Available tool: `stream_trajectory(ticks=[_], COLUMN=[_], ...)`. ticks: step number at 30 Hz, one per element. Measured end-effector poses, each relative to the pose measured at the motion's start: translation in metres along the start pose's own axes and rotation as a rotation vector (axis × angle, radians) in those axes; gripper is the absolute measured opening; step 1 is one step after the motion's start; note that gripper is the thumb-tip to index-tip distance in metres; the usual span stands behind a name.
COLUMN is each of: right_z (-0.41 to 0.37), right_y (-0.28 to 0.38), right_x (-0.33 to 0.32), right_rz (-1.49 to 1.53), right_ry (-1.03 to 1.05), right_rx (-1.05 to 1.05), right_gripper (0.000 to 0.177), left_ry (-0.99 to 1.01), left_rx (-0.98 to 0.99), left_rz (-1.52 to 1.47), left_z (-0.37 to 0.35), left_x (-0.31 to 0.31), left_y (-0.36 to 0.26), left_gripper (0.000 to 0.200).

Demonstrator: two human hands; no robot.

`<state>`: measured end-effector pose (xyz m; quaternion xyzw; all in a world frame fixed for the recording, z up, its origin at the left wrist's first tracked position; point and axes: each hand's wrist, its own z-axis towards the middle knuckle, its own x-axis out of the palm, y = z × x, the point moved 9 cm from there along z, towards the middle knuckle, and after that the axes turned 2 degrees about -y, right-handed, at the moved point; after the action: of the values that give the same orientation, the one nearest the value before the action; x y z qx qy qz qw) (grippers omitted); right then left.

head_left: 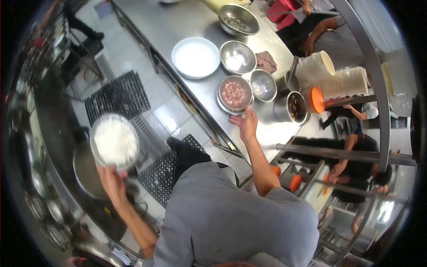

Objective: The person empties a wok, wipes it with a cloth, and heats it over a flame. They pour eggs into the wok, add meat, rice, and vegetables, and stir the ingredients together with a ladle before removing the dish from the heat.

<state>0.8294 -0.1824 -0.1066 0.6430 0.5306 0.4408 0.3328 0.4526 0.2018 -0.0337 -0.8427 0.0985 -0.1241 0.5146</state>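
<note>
At the left, my left hand (pixel 112 182) grips the near rim of a bowl heaped with white rice (pixel 116 141), held out over the cooking side. My right hand (pixel 247 126) is at the steel table, its fingers apart and the fingertips right by the rim of a metal bowl of pink raw meat pieces (pixel 234 93). That bowl sits on another dish. Beside it stand a smaller metal bowl (pixel 263 85) and a shiny metal bowl (pixel 238 58).
A white basin (pixel 195 58), a large metal bowl (pixel 239 20) and a pot with dark food (pixel 295 107) stand on the steel table (pixel 178 18). A wok (pixel 86 171) lies below the rice. Black floor mats (pixel 118 97) and metal rack rails surround me; other people work at right.
</note>
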Motion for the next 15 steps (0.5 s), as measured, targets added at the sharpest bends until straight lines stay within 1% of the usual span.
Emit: stream_trajectory(ticks=[1, 2, 4, 5, 6, 7, 8, 10, 11, 12, 13, 14, 15], right_z=[-0.006, -0.022, -0.053, -0.075, -0.103, -0.123, -0.143, -0.193, -0.231, -0.254, -0.279, -0.321, -0.354], right_y=[-0.007, -0.006, -0.032, -0.047, -0.06, -0.078, -0.105, -0.145, -0.152, -0.174, -0.19, -0.195, -0.212], right_x=[-0.005, -0.002, 0.006, 0.013, 0.027, 0.04, 0.052, 0.087, 0.11, 0.126, 0.141, 0.157, 0.167], right_rz=[-0.077, -0.112, -0.292, -0.411, -0.51, -0.704, -0.658, -0.796, -0.796, -0.936, -0.902, -0.956, -0.954], right_ry=[-0.013, -0.033, 0.111, 0.173, 0.301, 0.425, 0.513, 0.807, 0.93, 1.046, 1.189, 1.275, 1.448], right_rx=[0.034, -0.008, 0.088, 0.111, 0.105, 0.1, 0.113, 0.084, 0.045, -0.033, -0.086, -0.158, -0.196], right_gripper=[0.071, 0.059, 0.059, 0.056, 0.052, 0.045, 0.038, 0.03, 0.027, 0.024, 0.022, 0.021, 0.02], left_ry=[-0.037, -0.082, -0.254, -0.271, -0.332, -0.404, -0.505, -0.556, -0.609, -0.714, -0.773, -0.798, -0.917], left_rx=[-0.003, -0.003, -0.023, 0.003, -0.023, -0.001, 0.029, 0.151, 0.03, 0.052, 0.082, 0.114, 0.13], left_rz=[-0.017, -0.037, -0.095, -0.133, -0.167, -0.224, -0.281, -0.284, -0.303, -0.472, -0.514, -0.554, -0.614], left_z=[-0.022, -0.043, -0.1, -0.124, -0.152, -0.181, -0.214, -0.277, -0.306, -0.333, -0.36, -0.388, -0.428], left_x=[-0.034, -0.068, -0.123, -0.156, -0.181, -0.195, -0.207, -0.229, -0.242, -0.244, -0.246, -0.252, -0.26], left_y=[0.012, 0.023, 0.048, 0.071, 0.091, 0.102, 0.111, 0.141, 0.168, 0.158, 0.164, 0.175, 0.187], left_gripper=[0.047, 0.048, 0.048, 0.049, 0.047, 0.044, 0.042, 0.039, 0.036, 0.034, 0.035, 0.036, 0.037])
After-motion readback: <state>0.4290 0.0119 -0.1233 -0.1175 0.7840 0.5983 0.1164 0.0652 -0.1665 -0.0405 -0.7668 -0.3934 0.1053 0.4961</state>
